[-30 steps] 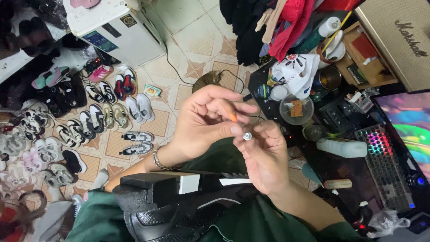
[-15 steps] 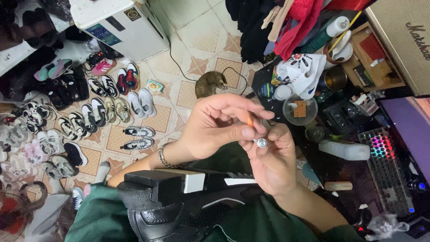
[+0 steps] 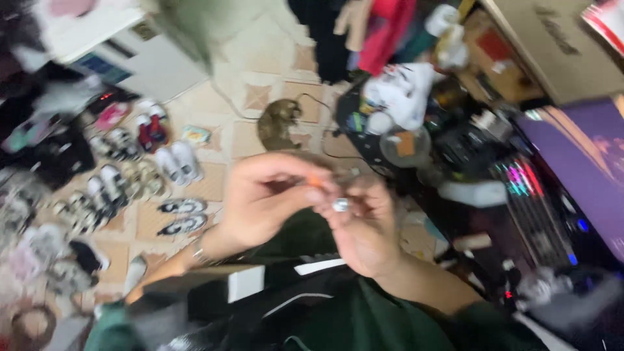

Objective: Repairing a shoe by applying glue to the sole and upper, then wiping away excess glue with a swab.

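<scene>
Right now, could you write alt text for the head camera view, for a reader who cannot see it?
Blurred view looking down: a left hand and right hand meet, pinching a small silvery round piece and a thin orange item. Below lies a black shoe on a green-clad lap; rows of shoes line the tiled floor, with a lit keyboard at right.

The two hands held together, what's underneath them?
Under the left hand and right hand lies dark green clothing over the lap, with a blurred black shoe. The rest is covered.
</scene>
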